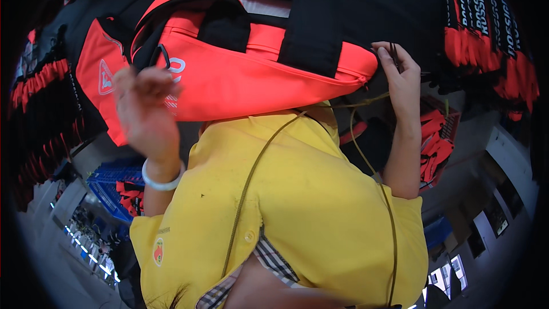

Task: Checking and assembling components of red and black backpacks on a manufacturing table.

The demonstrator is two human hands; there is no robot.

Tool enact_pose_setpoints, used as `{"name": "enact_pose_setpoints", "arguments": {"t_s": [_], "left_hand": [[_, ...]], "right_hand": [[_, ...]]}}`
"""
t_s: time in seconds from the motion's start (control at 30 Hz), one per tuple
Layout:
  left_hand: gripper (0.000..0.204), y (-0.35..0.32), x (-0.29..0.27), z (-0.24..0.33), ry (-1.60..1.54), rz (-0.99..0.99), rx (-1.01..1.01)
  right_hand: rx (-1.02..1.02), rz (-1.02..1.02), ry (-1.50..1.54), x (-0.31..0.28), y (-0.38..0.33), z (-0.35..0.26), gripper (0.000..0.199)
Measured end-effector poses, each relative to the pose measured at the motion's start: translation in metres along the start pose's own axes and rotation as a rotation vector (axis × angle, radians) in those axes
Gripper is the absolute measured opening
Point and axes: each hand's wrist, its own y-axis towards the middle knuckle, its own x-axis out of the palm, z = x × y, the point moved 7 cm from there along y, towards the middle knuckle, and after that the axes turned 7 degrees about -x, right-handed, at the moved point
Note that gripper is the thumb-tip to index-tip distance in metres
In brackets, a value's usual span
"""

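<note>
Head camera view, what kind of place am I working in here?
Probably a bag factory or sewing workshop: an orange and black bag held up between both hands, stacks of matching bags alongside, and a blue crate holding more orange pieces.

Head fisheye, looking down, close over yellow shirt

The black tabletop carries a large orange bag with black straps, which lies across its middle. At the right side a stack of black and orange bags rests on it, and another such stack is at the left.
</note>
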Motion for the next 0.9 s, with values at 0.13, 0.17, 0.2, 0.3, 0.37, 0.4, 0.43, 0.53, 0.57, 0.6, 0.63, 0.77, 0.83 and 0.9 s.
{"name": "enact_pose_setpoints", "arguments": {"t_s": [0.13, 0.17, 0.2, 0.3, 0.37, 0.4, 0.43, 0.53, 0.57, 0.6, 0.63, 0.77, 0.83, 0.9], "left_hand": [[0.025, -0.025, -0.092, 0.026, 0.095, 0.372, 0.069], [0.024, -0.029, -0.114, 0.026, 0.097, 0.376, 0.071], [0.025, -0.034, -0.135, 0.026, 0.101, 0.445, 0.058], [0.026, -0.048, -0.208, 0.016, 0.090, 0.485, 0.077], [0.027, -0.057, -0.234, 0.010, 0.081, 0.453, 0.110], [0.026, -0.062, -0.249, 0.003, 0.177, 0.579, 0.020], [0.025, -0.068, -0.262, -0.003, 0.271, 0.707, -0.071], [0.018, -0.067, -0.235, -0.009, 0.341, 0.763, -0.107], [0.018, -0.065, -0.228, -0.009, 0.356, 0.762, -0.113], [0.017, -0.065, -0.234, -0.012, 0.338, 0.754, -0.140], [0.017, -0.064, -0.235, -0.011, 0.342, 0.760, -0.134], [0.013, -0.052, -0.219, -0.010, 0.408, 0.650, -0.167], [0.012, -0.044, -0.203, -0.005, 0.513, 0.556, -0.140], [0.012, -0.038, -0.196, -0.002, 0.571, 0.514, -0.120]], "right_hand": [[0.016, -0.015, -0.014, 0.000, 0.005, 0.001, 0.020], [0.013, -0.008, -0.030, 0.000, 0.005, 0.001, 0.020], [0.012, -0.018, -0.028, 0.002, 0.006, 0.000, 0.020], [0.020, -0.040, -0.065, 0.005, 0.011, 0.000, 0.019], [0.016, -0.049, -0.054, 0.005, 0.014, 0.002, 0.019], [0.029, -0.060, -0.075, 0.005, 0.015, 0.001, 0.018], [0.022, -0.072, -0.069, 0.006, 0.016, 0.001, 0.018], [0.035, -0.093, -0.088, 0.011, 0.016, -0.004, 0.019], [0.013, -0.103, -0.062, 0.011, 0.017, -0.002, 0.019], [0.009, -0.106, -0.067, 0.012, 0.017, -0.004, 0.020], [0.007, -0.105, -0.075, 0.012, 0.017, -0.005, 0.020], [0.028, -0.102, -0.107, 0.013, 0.017, -0.007, 0.020], [0.033, -0.104, -0.097, 0.013, 0.015, -0.009, 0.020], [0.047, -0.100, -0.104, 0.012, 0.013, -0.009, 0.020]]}}
